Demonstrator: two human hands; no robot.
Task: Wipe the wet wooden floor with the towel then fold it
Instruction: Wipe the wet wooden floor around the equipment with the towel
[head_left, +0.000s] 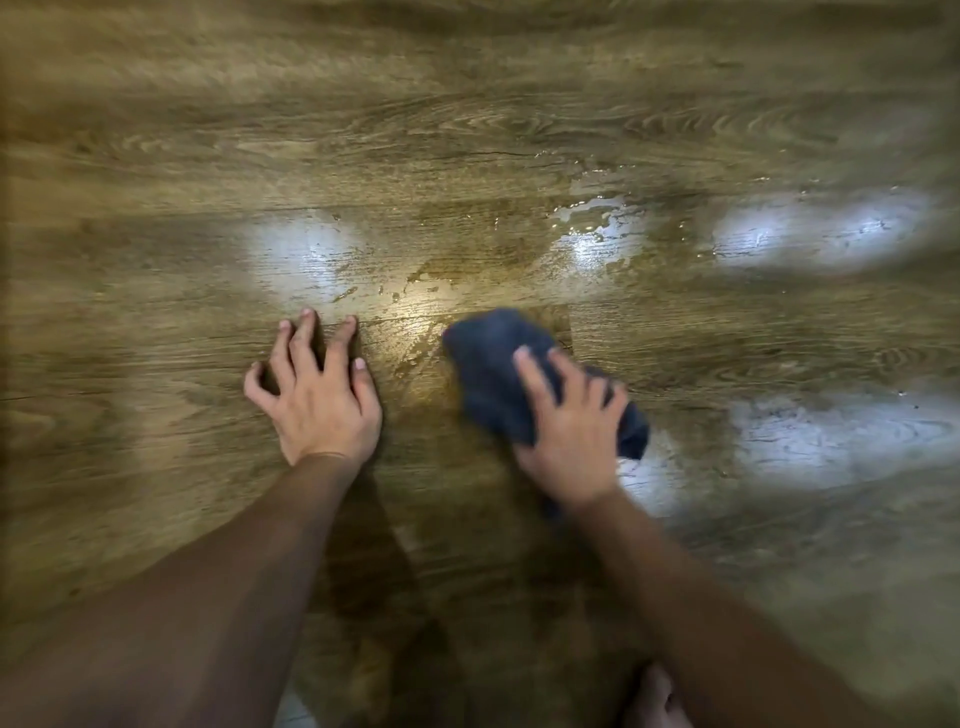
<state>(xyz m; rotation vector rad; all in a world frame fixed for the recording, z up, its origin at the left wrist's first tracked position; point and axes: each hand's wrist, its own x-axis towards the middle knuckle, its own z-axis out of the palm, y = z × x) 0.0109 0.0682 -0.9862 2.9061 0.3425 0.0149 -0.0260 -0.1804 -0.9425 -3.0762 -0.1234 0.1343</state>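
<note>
So the right hand (571, 436) is planted on top of a bunched-up dark blue towel (493, 364) that sits on the wooden floor (156, 260). Its fingers (535, 379) lie fairly straight across the cloth, pressing it down rather than wrapping round it, though the outer fingers are blurry and I can't tell how much they curl over the right edge. Most of the towel sticks out ahead of the fingertips and off to their left; a smaller lump pokes out past the little-finger side of the hand, and a bit trails back under the wrist.

The left hand (317, 395) is just beside it, well clear of the towel, holding nothing. Fingers are spread and arched, with the tips (309, 317) touching the bare boards and the thumb out to the side.

Ahead of both sets of fingertips there's a wet patch (597, 228), shiny streaks and droplets catching the light, with the biggest puddle up and to the right of the towel. A thinner film of water (410, 291) sits between the two hands, just past the left fingertips.
</note>
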